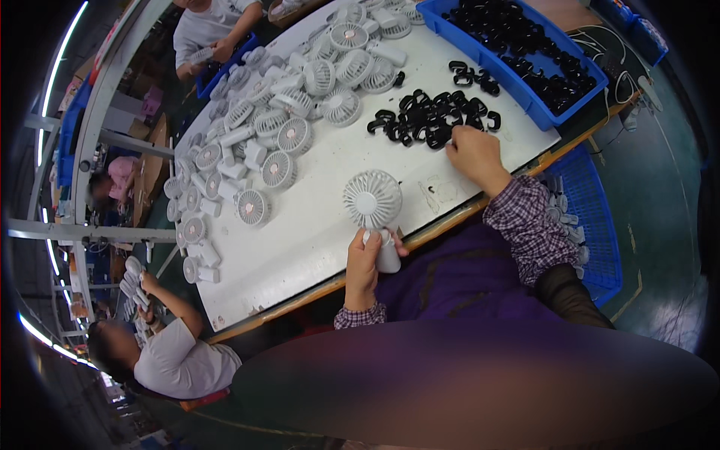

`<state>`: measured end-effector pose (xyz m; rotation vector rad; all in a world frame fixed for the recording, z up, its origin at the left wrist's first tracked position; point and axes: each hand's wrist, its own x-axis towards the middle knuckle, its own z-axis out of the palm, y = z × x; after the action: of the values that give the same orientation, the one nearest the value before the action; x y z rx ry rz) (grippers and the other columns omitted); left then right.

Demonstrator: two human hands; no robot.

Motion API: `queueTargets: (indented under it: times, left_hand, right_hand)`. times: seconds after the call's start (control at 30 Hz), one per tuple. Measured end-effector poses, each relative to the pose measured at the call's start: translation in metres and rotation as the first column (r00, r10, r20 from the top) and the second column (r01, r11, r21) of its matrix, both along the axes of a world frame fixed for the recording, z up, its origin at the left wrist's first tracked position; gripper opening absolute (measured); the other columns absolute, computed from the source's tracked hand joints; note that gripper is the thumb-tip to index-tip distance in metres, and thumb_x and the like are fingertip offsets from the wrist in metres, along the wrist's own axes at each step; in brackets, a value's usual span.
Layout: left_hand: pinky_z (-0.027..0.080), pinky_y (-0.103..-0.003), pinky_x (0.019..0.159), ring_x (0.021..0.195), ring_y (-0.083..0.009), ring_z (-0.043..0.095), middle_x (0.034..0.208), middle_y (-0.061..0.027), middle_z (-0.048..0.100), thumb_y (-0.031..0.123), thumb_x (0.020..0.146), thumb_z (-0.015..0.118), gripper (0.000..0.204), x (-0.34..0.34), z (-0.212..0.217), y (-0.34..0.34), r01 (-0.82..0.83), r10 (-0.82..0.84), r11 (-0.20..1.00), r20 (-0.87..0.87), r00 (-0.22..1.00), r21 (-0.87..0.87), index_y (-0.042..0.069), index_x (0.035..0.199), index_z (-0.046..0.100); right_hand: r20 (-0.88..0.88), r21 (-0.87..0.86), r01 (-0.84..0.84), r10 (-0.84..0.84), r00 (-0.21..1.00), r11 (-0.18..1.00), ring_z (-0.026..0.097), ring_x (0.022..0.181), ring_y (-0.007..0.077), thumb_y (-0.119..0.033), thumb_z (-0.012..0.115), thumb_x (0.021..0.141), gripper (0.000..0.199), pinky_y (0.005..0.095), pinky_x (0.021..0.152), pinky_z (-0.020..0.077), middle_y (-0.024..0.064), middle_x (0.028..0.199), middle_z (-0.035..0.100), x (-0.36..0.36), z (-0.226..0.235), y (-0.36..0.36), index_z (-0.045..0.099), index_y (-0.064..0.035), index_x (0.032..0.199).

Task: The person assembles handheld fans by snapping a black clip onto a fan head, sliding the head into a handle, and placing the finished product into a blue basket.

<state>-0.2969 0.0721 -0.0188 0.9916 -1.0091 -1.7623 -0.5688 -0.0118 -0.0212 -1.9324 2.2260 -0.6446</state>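
Observation:
My left hand (pixel 364 264) is wrapped round the handle of a white handheld fan (pixel 373 198), whose round slatted head points up over the table's near edge. At the near right side of a heap of small black ring-shaped clips (pixel 431 116), my right hand (pixel 477 159) has its fingers bent together. The fingertips are partly hidden, so what they pinch cannot be made out. Many more white handheld fans (pixel 292 135) lie piled across the left and far part of the white table (pixel 322 247).
A blue tray (pixel 556 116) of black clips stands at the far right of the table. Below the right edge is a blue basket (pixel 606 259) holding white parts. One person (pixel 176 349) handles white fans at the left; another person (pixel 217 34) works beyond the pile.

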Motion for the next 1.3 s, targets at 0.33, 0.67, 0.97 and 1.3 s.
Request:
queueTargets:
  times: [0.33,0.67,0.97,1.3]
  left_hand:
    - [0.048,-0.025,0.061,0.069,-0.0131,0.060,0.082,-0.0079,0.062,0.041,0.091,0.056,0.043,-0.025,-0.004,-0.006,-0.211,0.226,0.968,0.109,0.968,-0.135,0.001,0.106,0.053]
    - [0.043,-0.025,0.054,0.061,-0.0083,0.051,0.067,-0.0042,0.060,0.037,0.083,0.068,0.042,-0.028,-0.007,0.006,-0.185,0.351,0.873,0.319,0.880,-0.450,-0.003,0.090,0.058]
    - [0.045,-0.024,0.048,0.052,-0.0106,0.057,0.060,-0.0076,0.059,0.022,0.081,0.066,0.024,-0.028,0.004,0.015,-0.123,0.246,0.942,0.394,0.886,-0.312,0.000,0.077,0.058]
    - [0.037,-0.024,0.035,0.043,-0.0151,0.048,0.065,-0.0082,0.051,0.069,0.089,0.021,0.079,-0.060,-0.002,0.018,0.313,-0.175,0.928,-0.504,0.846,0.204,-0.004,0.101,0.050]
  right_hand:
    - [0.998,0.050,-0.333,-0.034,0.052,0.942,0.064,0.056,0.0190,-0.004,0.056,0.083,0.011,0.0237,0.043,0.0494,0.0152,0.072,0.064,0.011,0.028,0.060,0.048,-0.0030,0.090]
    - [0.902,0.013,-0.434,-0.198,-0.383,0.901,0.060,0.050,0.0147,-0.009,0.054,0.091,0.008,0.0224,0.043,0.0470,0.0097,0.068,0.062,0.103,0.012,0.109,0.052,-0.0024,0.089]
    - [1.000,-0.012,-0.504,0.005,-0.016,0.864,0.064,0.071,0.0142,-0.007,0.059,0.085,0.014,0.0244,0.059,0.0512,0.0128,0.085,0.064,0.042,0.003,0.094,0.055,0.0005,0.097]
    - [0.991,-0.121,-0.239,0.103,-0.089,0.964,0.059,0.094,0.0128,-0.012,0.071,0.077,0.053,0.0263,0.082,0.0491,0.0070,0.104,0.061,0.072,0.044,0.049,0.046,0.0002,0.122]
